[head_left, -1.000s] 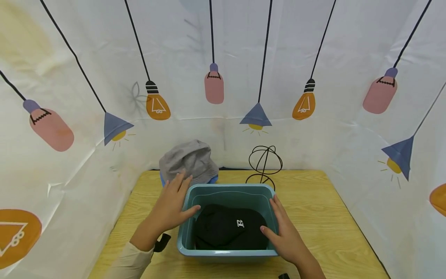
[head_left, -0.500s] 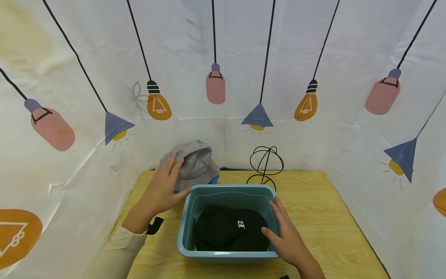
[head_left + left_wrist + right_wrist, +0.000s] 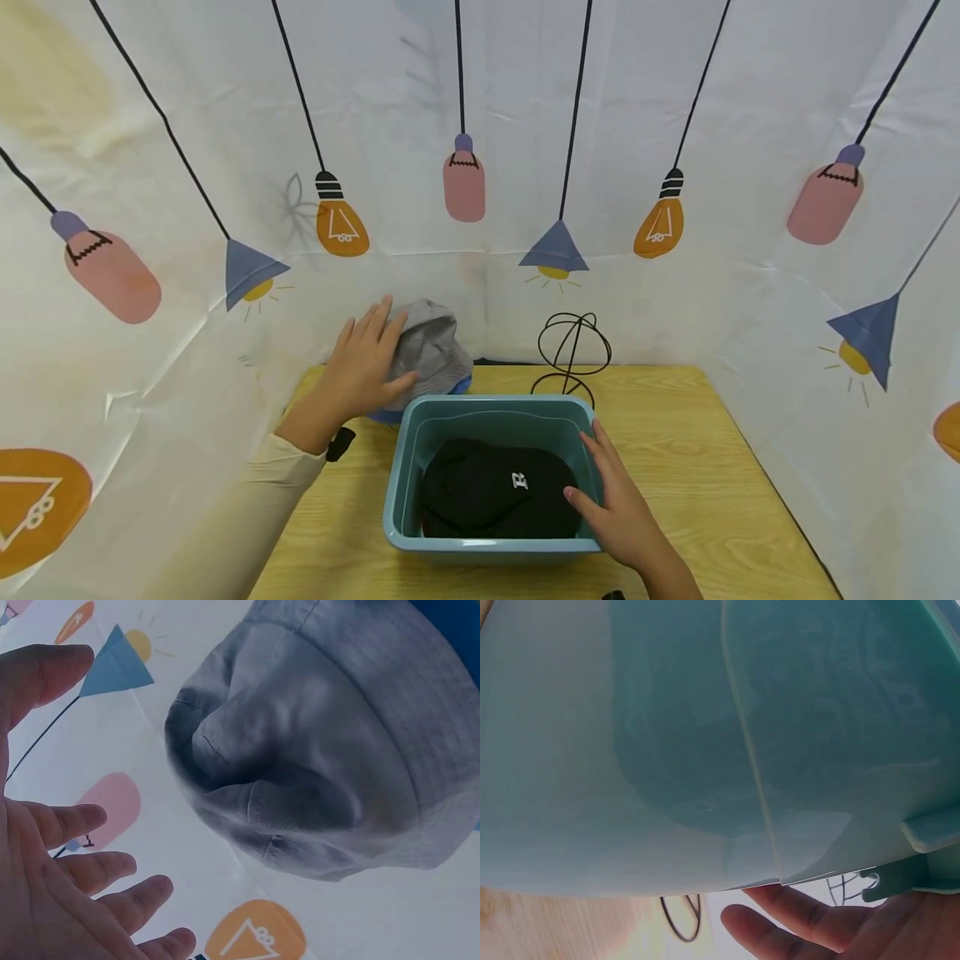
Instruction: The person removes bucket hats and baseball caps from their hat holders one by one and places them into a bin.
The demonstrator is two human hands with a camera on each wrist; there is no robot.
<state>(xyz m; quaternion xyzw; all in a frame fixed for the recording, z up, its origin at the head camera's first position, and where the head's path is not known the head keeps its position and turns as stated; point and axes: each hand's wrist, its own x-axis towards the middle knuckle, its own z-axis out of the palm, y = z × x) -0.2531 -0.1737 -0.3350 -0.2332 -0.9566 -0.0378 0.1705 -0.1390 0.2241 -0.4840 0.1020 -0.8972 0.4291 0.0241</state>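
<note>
Pale sheeting printed with hanging lamps closes off the back and sides of a yellow wood-grain bench. Behind the left end of the tub, near the sheeting, sits a grey hat, with something blue showing under it. The left hand is the nearer by far: it is just left of the hat and partly covers it in the head view. Its fingers are straight and parted, holding nothing; the left wrist view shows a gap, with the hat's crown turned toward the palm and its brim away. How the hat's long axis runs is hard to judge. The right hand rests loosely at the tub's right rim, fingers extended, well apart from the hat. Inside the tub lies a black cap; behind it stands a wire rack.
</note>
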